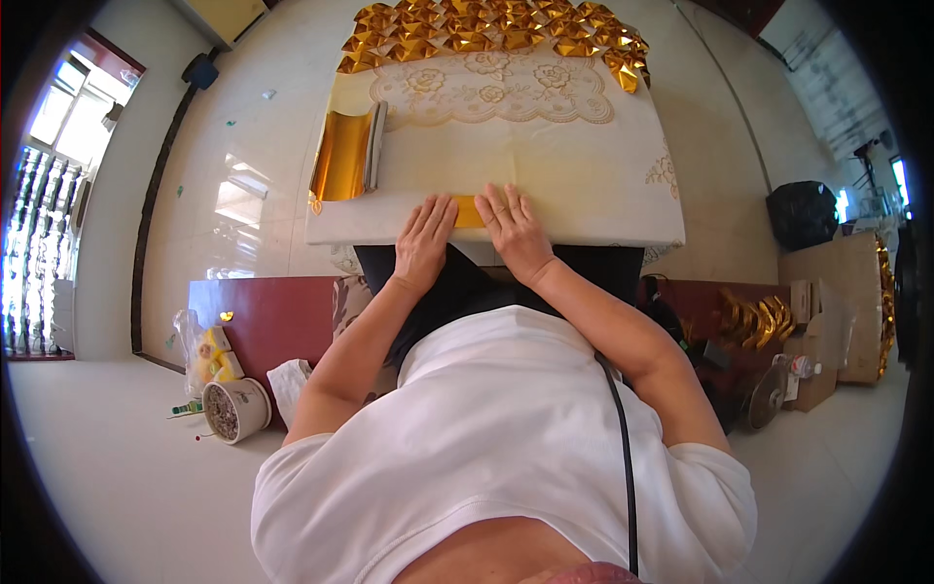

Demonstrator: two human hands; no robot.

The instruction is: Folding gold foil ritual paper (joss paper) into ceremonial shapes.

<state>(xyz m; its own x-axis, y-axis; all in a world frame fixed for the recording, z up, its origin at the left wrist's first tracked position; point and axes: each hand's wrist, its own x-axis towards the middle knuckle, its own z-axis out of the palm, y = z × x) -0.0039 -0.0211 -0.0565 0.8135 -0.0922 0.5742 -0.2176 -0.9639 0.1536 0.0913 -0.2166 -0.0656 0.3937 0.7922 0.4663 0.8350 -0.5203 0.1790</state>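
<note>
A narrow folded strip of gold foil paper (468, 212) lies flat near the front edge of the cloth-covered table (584, 219). My left hand (425, 237) rests palm down at its left end, fingers nearly together. Over the strip's right end lies my right hand (515, 230), also palm down, its fingers slightly spread. Both hands press on the paper and do not grasp it; their fingertips hide its ends. Left of them, a curled stack of gold foil sheets (343, 155) sits on the cloth, with a grey bar-like object (376, 146) along its right side.
Rows of folded gold foil pieces (467, 29) cover the table's far end, beside an embroidered floral panel (490, 84). A dark red bench (270, 314) runs behind the table. A paper tub (237, 410) stands lower left; a cardboard box (839, 314) and black bag (801, 214) are at right.
</note>
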